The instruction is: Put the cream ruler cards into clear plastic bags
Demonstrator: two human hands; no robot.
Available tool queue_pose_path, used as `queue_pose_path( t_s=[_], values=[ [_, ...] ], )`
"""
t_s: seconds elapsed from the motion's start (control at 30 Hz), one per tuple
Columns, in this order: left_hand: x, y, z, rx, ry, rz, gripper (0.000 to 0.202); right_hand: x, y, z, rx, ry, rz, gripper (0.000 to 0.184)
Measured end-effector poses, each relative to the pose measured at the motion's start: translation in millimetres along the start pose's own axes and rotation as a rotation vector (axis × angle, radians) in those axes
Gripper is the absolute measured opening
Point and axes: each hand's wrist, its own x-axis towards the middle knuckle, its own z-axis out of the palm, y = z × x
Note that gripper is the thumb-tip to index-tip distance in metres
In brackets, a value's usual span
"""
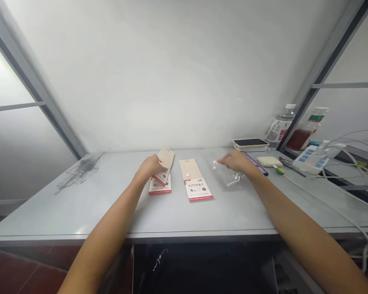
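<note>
Forearms (109,228) slant inward, hands (150,165) (235,160) well apart.

The middle packet (196,181) carries fine print too small to read. Left of it, the left hand (153,165) hides part of the upper packet (163,178); right of it, the right hand (233,160) partly covers a phone (259,166); farther right, white cables (366,249) run out of view.

The left hand (153,164) gripped a packet (162,178) over another packet (159,190) on the table (110,204), while a third packet (198,188) lay flat between the hands. The right hand (233,160) was at a clear bag (228,181), near a phone (260,167); a bottle (278,130) stood farther right.
</note>
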Motion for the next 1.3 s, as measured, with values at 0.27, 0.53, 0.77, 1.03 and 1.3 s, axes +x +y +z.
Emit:
queue_pose_path(
  t_s=[0.27,0.53,0.77,1.03,1.3],
  values=[
    [-9.7,10.5,-4.6,-0.733,0.222,0.259,0.047,-13.6,-16.3,-5.3,0.670,0.114,-0.131,0.023],
    [-51.0,52.3,22.4,-1.354,-0.263,0.589,0.025,-39.9,-56.0,26.5,0.941,0.095,-0.439,0.042],
    [-60.9,58.5,34.1,-1.123,-0.044,0.555,0.030,-47.9,-65.6,34.6,1.105,0.160,-0.575,0.035],
    [-38.3,48.1,26.7,-1.218,0.207,0.438,0.035,-44.2,-62.0,24.6,1.415,-0.028,-0.452,0.029],
    [-33.6,41.5,18.3,-1.208,0.002,0.466,0.034,-41.1,-55.6,19.7,1.430,-0.338,-0.313,0.043]
  ],
)
